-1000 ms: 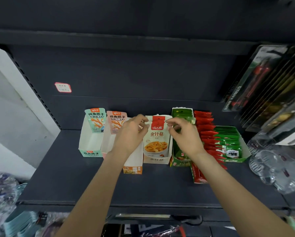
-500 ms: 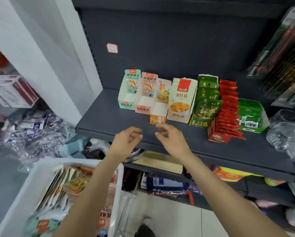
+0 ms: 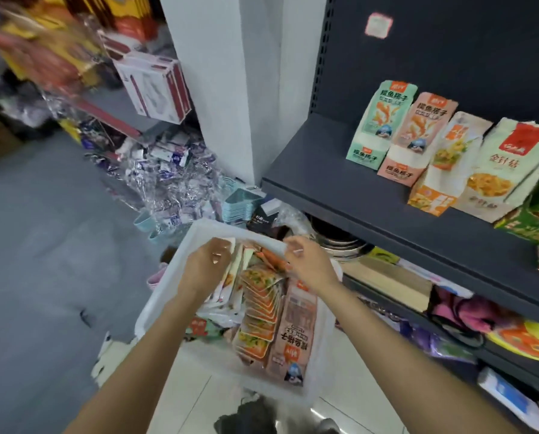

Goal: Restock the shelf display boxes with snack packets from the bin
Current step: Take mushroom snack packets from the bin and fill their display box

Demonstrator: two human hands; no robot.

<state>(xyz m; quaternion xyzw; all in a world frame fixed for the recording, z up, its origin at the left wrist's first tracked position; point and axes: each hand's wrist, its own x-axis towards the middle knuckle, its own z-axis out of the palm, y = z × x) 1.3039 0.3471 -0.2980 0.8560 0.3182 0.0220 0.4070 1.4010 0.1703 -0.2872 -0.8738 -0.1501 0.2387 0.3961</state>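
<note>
White plastic bin is sitting on the floor below the dark shelf, packed with snack packets. Only one view, the head camera. Left hand is reaching into the bin's far left corner, fingers curling down onto upright packets there; whether it is actually gripping one, cannot tell. Right hand is hovering at the bin's far edge, fingers bent over an orange packet; the grip is hidden, cannot tell either. A long pink packet is lying along the bin's right side, with a fanned row of orange-trimmed packets beside it. Up on the shelf, display boxes are standing in a row near the front edge: mint green box, pink box, orange box, cream box. Clear wrapping is lying heaped on the floor past the bin.
</note>
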